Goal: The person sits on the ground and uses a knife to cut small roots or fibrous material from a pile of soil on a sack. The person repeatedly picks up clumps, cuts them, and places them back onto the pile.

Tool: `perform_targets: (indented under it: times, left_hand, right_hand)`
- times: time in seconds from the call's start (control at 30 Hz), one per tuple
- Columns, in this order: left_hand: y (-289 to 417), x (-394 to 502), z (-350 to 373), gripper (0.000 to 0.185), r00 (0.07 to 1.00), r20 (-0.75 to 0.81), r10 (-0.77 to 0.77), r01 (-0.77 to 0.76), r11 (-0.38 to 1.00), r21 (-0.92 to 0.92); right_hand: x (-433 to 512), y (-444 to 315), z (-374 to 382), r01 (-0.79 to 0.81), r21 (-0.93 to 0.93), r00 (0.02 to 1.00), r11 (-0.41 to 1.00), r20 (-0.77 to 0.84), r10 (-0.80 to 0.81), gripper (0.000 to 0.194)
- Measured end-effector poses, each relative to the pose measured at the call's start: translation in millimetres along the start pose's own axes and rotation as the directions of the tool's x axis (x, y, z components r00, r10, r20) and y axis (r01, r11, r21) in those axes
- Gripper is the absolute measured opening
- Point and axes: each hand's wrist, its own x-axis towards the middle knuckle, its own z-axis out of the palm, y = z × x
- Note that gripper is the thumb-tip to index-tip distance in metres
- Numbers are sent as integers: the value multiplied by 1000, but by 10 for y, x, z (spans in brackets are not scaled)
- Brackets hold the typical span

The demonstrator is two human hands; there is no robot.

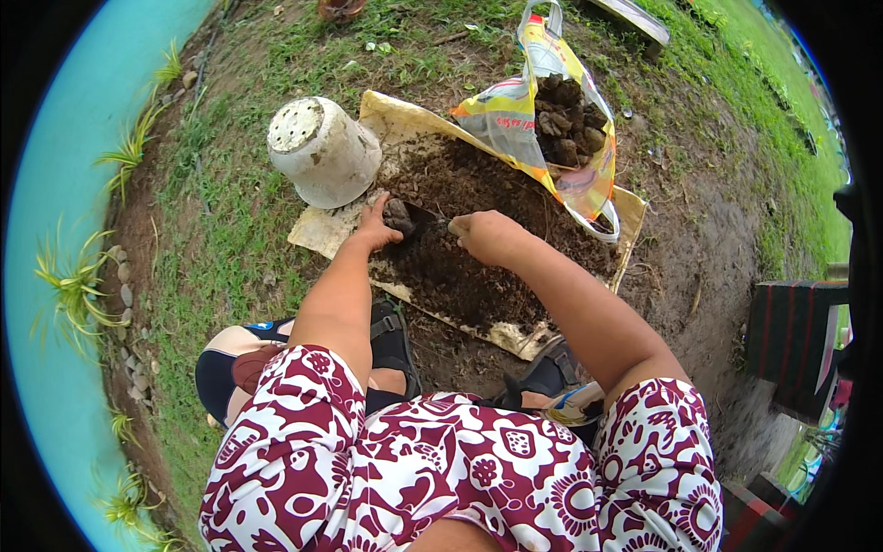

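Observation:
My left hand has its thumb and fingers spread around the left side of a dark clod, which it holds at the sheet's left part. In my right hand is the handle of a small trowel, mostly hidden by my fingers. Its dark blade points left and meets the clod. Loose brown soil lies beneath both hands on a worn, pale sheet. An upside-down whitish plastic pot with holes in its base stands just beyond my left hand.
A colourful plastic bag holding several brown clods leans open at the sheet's far right. My sandalled feet are at its near edge. Stones and spiky plants line a turquoise surface at left. A dark striped object stands at right.

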Motion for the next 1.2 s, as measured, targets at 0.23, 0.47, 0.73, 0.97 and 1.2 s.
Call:
perform_targets:
  times: [0.23,0.47,0.73,0.97,1.2]
  left_hand:
    - [-83,-237,92,83,951,-310,23,-14,999,31]
    - [10,-238,129,96,946,-323,-13,97,965,245]
    - [99,-219,288,88,975,-195,-109,113,994,11]
    - [206,-231,309,65,976,-200,-85,104,990,90]
    - [199,-163,346,72,974,-214,-71,94,991,96]
  right_hand:
    - [-84,72,-140,66,14,995,998,-78,-64,31]
    - [-357,-240,-60,56,-110,998,992,20,-54,32]
    - [-700,-420,-252,42,-176,999,983,-11,-45,23]
    - [-564,-377,-64,25,-220,999,975,-21,-31,24]
    - [-450,-284,15,24,-231,999,973,-30,-32,34]
